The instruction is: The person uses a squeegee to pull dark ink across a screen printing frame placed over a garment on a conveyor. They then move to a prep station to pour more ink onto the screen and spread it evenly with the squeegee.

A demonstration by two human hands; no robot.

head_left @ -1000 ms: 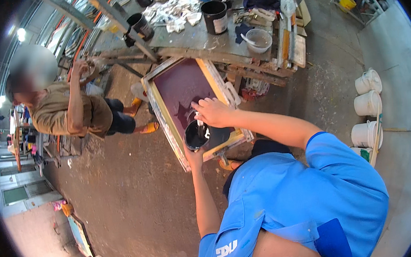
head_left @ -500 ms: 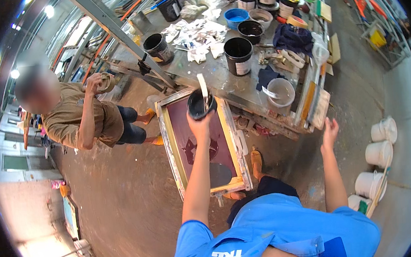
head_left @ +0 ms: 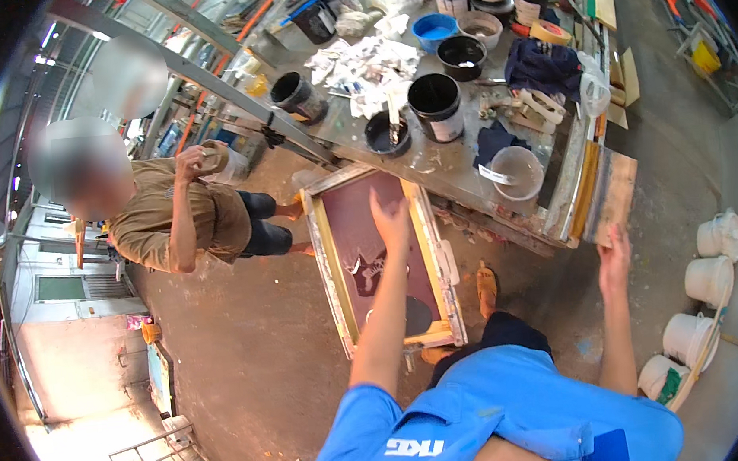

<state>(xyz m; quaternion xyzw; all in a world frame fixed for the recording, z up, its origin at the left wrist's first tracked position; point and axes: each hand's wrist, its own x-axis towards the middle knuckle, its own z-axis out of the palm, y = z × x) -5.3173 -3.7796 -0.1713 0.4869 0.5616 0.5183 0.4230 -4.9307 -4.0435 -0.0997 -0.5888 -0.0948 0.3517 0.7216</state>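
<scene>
My left hand (head_left: 391, 217) is open and holds nothing, fingers apart above the screen printing frame (head_left: 331, 277). The frame has a wooden border and dark maroon mesh with dark ink near its middle. Beyond that hand, on the table's near edge, stands a small black bowl (head_left: 386, 142) with a light-handled brush or spatula (head_left: 394, 116) in it. My right hand (head_left: 615, 250) grips the lower end of a flat wooden board (head_left: 616, 194) at the table's right corner. The far side of its fingers is hidden.
The metal table (head_left: 359, 101) carries black ink buckets (head_left: 436, 108), crumpled white rags (head_left: 365, 66), a blue bowl (head_left: 434, 30) and a clear tub (head_left: 518, 171). A person (head_left: 167, 203) stands at left. White buckets (head_left: 709, 282) line the right wall.
My left hand has set the black bowl down on the table and let go, drawing back over the frame. My right hand has reached the wooden board, which has shifted right.
</scene>
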